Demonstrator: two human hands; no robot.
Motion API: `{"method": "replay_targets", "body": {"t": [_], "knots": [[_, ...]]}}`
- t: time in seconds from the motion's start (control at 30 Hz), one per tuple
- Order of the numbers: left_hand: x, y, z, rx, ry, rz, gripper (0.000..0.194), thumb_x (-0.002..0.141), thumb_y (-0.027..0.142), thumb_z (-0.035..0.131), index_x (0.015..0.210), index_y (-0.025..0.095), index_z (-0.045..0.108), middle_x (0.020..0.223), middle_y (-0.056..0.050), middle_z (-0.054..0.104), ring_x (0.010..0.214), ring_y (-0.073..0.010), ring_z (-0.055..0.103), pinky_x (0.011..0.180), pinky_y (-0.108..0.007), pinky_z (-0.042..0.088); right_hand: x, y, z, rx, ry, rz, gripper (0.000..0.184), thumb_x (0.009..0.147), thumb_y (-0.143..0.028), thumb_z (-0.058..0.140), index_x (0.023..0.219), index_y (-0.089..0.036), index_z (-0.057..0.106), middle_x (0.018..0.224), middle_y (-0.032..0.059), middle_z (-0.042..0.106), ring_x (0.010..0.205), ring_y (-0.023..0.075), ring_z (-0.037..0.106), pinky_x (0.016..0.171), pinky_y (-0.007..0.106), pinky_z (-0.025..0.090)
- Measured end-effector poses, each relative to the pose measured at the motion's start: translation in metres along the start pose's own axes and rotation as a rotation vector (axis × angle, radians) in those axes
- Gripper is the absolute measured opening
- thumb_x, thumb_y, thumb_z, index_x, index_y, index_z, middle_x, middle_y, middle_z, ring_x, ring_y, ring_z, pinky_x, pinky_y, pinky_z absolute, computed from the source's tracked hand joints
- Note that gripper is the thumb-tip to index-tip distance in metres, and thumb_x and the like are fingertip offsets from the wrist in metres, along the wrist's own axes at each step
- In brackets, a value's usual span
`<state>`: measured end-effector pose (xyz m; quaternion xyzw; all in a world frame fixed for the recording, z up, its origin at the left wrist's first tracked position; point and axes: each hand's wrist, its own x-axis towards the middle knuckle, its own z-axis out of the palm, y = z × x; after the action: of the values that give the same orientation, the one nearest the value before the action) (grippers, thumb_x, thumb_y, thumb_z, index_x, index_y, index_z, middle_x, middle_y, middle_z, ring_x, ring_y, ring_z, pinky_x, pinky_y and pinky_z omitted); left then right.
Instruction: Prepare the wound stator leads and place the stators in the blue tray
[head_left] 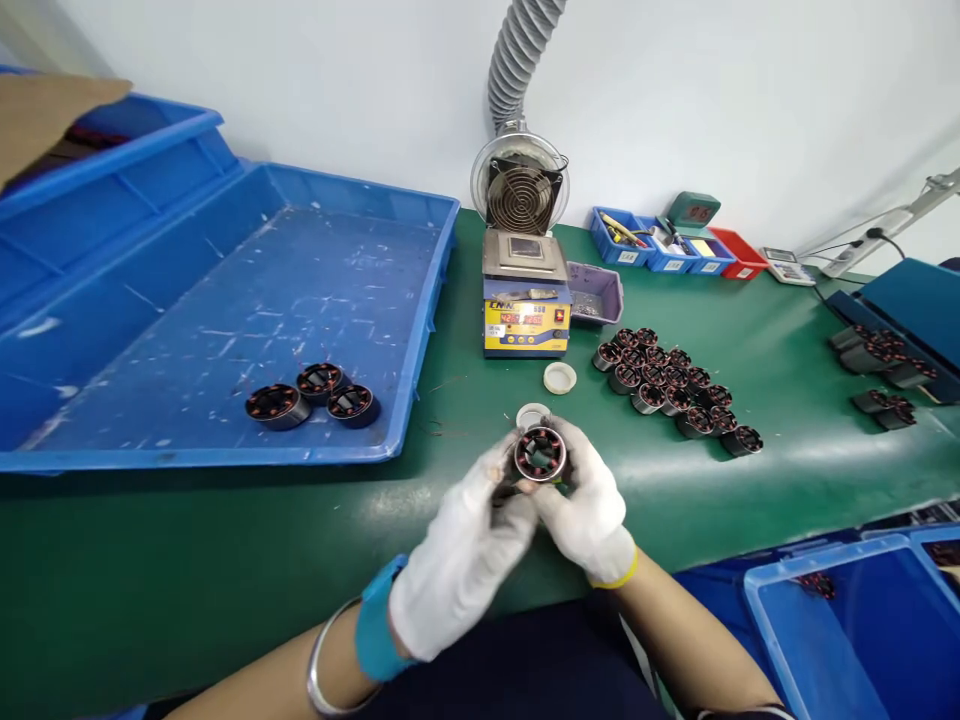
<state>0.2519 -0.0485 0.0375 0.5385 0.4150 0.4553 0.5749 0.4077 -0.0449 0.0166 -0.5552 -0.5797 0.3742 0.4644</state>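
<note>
Bright, even light, source out of view. Pale glare on the green table right of my blue tray, soft shadow under its rim. My gloves slightly motion-blurred. Wide-angle stretch toward edges.

Between two white-gloved hands, one round silver metal ring with copper windings. In one large blue plastic tray, three more dark copper-wound rings. On the green surface, about seventeen clustered copper-wound rings, too overlapped for an exact count; in the far-right groups of similar rings, number unclear. Also two small round white dishes, three small blue plastic bins, one red plastic bin, one purple plastic bin, one black square fan and one ribbed grey hose.
</note>
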Motion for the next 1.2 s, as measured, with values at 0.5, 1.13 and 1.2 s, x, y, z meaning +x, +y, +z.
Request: {"method": "replay_targets", "body": {"t": [0.5,1.13,1.2], "knots": [[0.028,0.0,-0.009,-0.078,-0.072,0.009,0.049,0.072,0.03,0.077,0.118,0.018,0.066,0.126,-0.013,0.064,0.118,-0.0323,0.06,0.108,-0.047,0.044,-0.007,0.002,-0.043,0.612,-0.485,0.361,0.06,0.065,-0.045,0.083,0.115,-0.021,0.06,0.093,0.0043,0.068,0.08,0.0184,0.067,0.07,0.031,0.057],[0.094,-0.053,-0.002,1.079,-0.172,0.224,0.084,0.083,0.032,0.057,0.153,0.021,0.014,0.111,-0.01,0.069,0.101,-0.0296,0.066,0.084,-0.04,0.05,0.059,0.003,-0.057,-0.607,-0.251,0.373,0.045,0.076,-0.045,0.067,0.116,-0.026,0.06,0.098,0.0022,0.071,0.083,0.0194,0.068,0.073,0.031,0.054],[0.094,-0.054,-0.002,1.098,-0.171,0.228,0.084,0.083,0.032,0.056,0.154,0.021,0.012,0.11,-0.011,0.068,0.1,-0.0297,0.066,0.085,-0.04,0.05,0.063,-0.003,-0.056,-0.697,-0.271,0.377,0.043,0.076,-0.047,0.067,0.114,-0.028,0.062,0.097,0.0012,0.072,0.082,0.0198,0.068,0.07,0.031,0.053]]}}
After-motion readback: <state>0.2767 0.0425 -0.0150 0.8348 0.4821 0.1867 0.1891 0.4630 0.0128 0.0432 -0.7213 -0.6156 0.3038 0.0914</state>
